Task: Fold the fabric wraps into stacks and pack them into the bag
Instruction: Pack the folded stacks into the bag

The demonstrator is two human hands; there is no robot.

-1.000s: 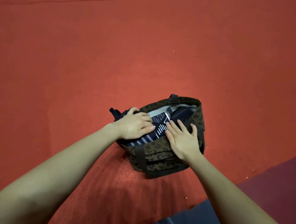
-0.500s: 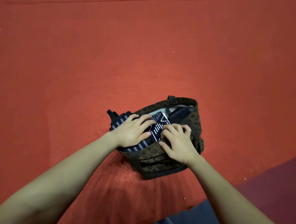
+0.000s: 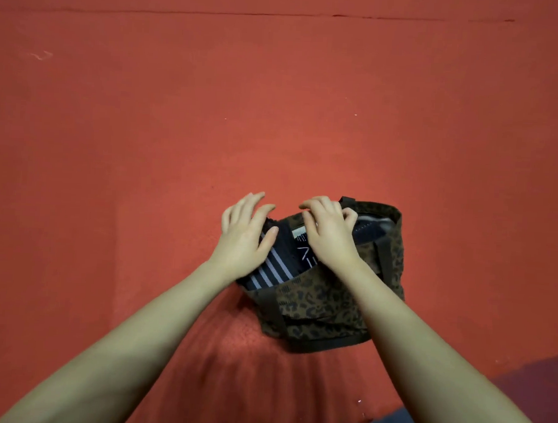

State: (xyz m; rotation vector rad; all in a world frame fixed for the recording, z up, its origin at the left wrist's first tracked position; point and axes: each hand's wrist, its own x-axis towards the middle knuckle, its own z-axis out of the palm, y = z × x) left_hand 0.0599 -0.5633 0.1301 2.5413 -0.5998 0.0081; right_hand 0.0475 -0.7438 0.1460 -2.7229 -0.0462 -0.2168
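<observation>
Our left hand, fingers spread, and right hand, fingers curled, press striped wraps into the leopard-print bag; overstuffed, the stack could spring back out.

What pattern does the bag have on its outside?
The bag has a leopard-like print, dark spots on brown, with plain dark straps; the head view shows it.

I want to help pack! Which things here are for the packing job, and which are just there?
For the job: leopard-print bag; striped fabric wraps in it; left hand; right hand.

Just there: red carpet; dark mat, bottom right.
</observation>
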